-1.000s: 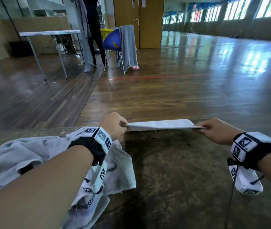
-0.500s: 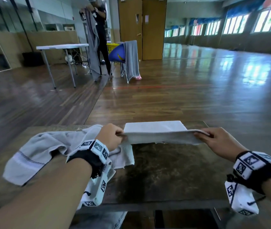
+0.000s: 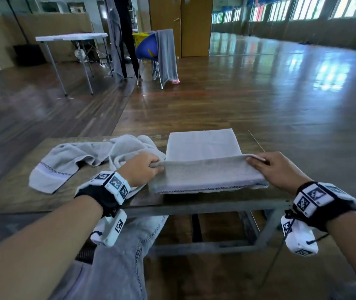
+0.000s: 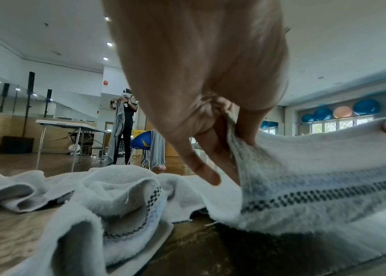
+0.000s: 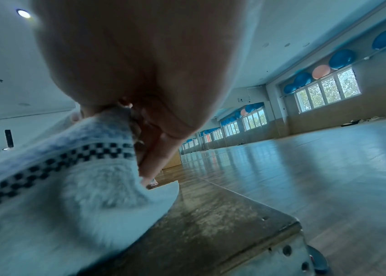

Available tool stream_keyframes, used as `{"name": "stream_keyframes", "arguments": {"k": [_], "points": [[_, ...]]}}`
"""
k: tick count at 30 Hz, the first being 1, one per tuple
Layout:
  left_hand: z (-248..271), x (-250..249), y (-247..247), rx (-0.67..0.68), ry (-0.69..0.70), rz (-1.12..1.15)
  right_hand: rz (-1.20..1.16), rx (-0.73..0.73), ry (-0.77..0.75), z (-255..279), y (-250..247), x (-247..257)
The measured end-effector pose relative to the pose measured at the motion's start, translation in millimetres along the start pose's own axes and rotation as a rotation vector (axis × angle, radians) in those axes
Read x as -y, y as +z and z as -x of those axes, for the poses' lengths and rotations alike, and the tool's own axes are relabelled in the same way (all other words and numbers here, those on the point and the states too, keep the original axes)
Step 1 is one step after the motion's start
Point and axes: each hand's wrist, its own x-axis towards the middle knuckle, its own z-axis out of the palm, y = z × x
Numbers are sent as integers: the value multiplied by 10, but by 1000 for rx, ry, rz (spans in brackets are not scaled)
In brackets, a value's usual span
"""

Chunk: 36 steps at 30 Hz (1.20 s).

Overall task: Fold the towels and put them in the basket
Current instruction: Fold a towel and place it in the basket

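A pale grey towel (image 3: 203, 146) with a dark checkered border lies partly folded on the low table (image 3: 194, 204). Its near part is lifted into a ridge between my hands. My left hand (image 3: 148, 166) pinches the ridge's left end (image 4: 236, 134). My right hand (image 3: 259, 162) pinches the right end (image 5: 116, 119). A second towel (image 3: 81, 156) of the same kind lies crumpled on the table's left half (image 4: 121, 196). No basket on the table is in view.
The table's front edge runs just below the towel, with my knee in grey jeans (image 3: 120, 263) under it. Far off stand a folding table (image 3: 70, 37), a person (image 3: 125, 35) holding a towel, and a blue chair (image 3: 148, 50) draped with a towel beside a yellow basket (image 3: 139, 37).
Both hands have drawn the held edge of the towel toward me and lowered it, so the far part now lies flat on the table. The view has tilted down.
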Motion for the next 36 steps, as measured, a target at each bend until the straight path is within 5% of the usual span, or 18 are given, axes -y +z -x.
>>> {"name": "stream_keyframes", "arguments": {"k": [5, 9, 11, 15, 19, 23, 28, 32, 36], "points": [[57, -49, -122, 183, -44, -141, 75, 205, 112, 150, -42, -43], [96, -97, -108, 359, -176, 73, 88, 320, 194, 181, -99, -40], [97, -134, -87, 309, -180, 128, -14, 261, 197, 171, -100, -14], [-10, -190, 10, 0, -219, 472, -32, 4, 164, 147, -52, 8], [-64, -221, 81, -21, -263, 672, -132, -62, 142, 156, -3, 41], [-68, -218, 70, 0, -191, 438, -88, 62, 198, 193, -34, 20], [-40, -182, 85, 269, -283, 304, -72, 116, 225, 234, -109, 25], [-46, -180, 45, 387, -282, 217, -52, 305, 261, 263, -143, 100], [-159, -114, 62, 335, -288, 250, -127, 248, 242, 108, -144, 71]]}}
